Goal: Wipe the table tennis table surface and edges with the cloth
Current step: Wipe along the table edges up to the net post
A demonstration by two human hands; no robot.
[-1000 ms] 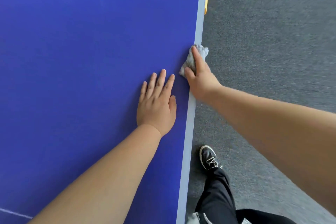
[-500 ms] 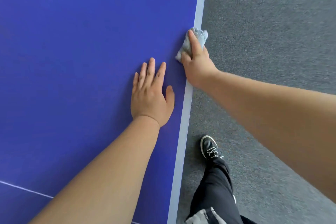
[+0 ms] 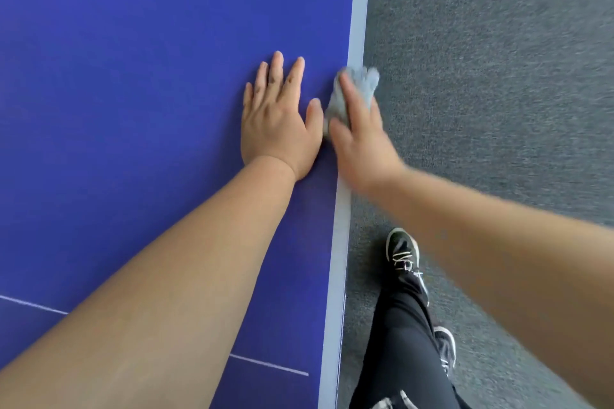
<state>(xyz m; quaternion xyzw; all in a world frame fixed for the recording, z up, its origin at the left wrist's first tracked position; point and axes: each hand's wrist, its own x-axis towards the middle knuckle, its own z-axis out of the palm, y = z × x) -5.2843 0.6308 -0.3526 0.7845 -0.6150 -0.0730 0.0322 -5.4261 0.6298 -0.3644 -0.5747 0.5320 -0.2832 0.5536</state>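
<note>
Fingers (image 3: 350,100) of the right hand (image 3: 362,143) grasp the cloth (image 3: 363,81): the forefinger and thumb lie over the top of it, and the other fingers seem to wrap down past the rim, though blur hides them. The grey cloth is bunched up and sits on the pale edge (image 3: 357,26) of the table (image 3: 133,76), partly overhanging towards the carpet (image 3: 498,76). The left hand (image 3: 275,123) lies flat on the blue top just beside it, fingers straight and spread, holding nothing, its thumb almost touching the cloth; it looks to be bracing the person. I judge the work to be in the edge-wiping step, somewhere along this one long side. How much is finished cannot be read here, since the blue top shows no damp trail, streak or dust line to separate wiped from unwiped. Edge runs on beyond the cloth to the top of the view, and back towards the person past the white line (image 3: 269,365) and the shoe (image 3: 402,252). One of those stretches probably remains to do. The other sides and most of the top are out of view, so their state is unknown.
</note>
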